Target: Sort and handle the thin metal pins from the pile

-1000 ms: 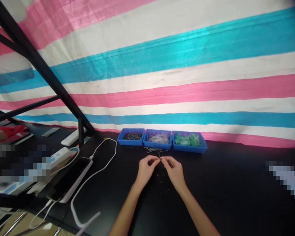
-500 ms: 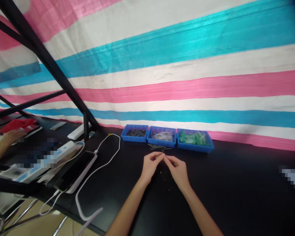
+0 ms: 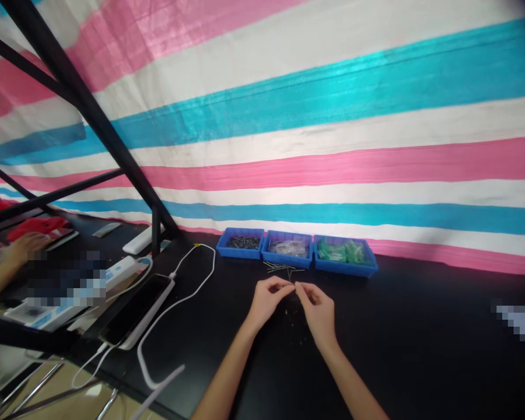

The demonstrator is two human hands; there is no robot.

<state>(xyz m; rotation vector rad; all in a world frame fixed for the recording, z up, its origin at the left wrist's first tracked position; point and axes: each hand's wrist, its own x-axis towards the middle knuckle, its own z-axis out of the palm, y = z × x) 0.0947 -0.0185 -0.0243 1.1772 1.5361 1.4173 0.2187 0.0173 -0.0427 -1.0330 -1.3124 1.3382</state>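
Observation:
My left hand [image 3: 266, 300] and my right hand [image 3: 318, 309] meet fingertip to fingertip over the black table, both pinched closed. Whatever lies between the fingers is too small to make out. Just beyond them, several thin metal screws or pins [image 3: 283, 268] lie loose on the table. Behind these stand three blue bins in a row: the left bin [image 3: 240, 253] has dark screw-like pieces [image 3: 244, 242], the middle one [image 3: 286, 260] clear plastic packets [image 3: 290, 248], and the right one [image 3: 345, 269] green-tinted packets [image 3: 341, 251]. Small specks [image 3: 294, 321] dot the table between my wrists.
To the left lie a phone [image 3: 135, 309] on a pale slab, a white cable [image 3: 179, 303] and a white power strip [image 3: 118, 271]. A black metal frame [image 3: 100, 134] crosses there. Another person's hand [image 3: 26, 248] is beyond it. A striped sheet [image 3: 332, 169] hangs behind the bins.
The whole view has shifted slightly downward in the picture. My fingertips stay together, with my right fingers a little apart from where they pressed before.

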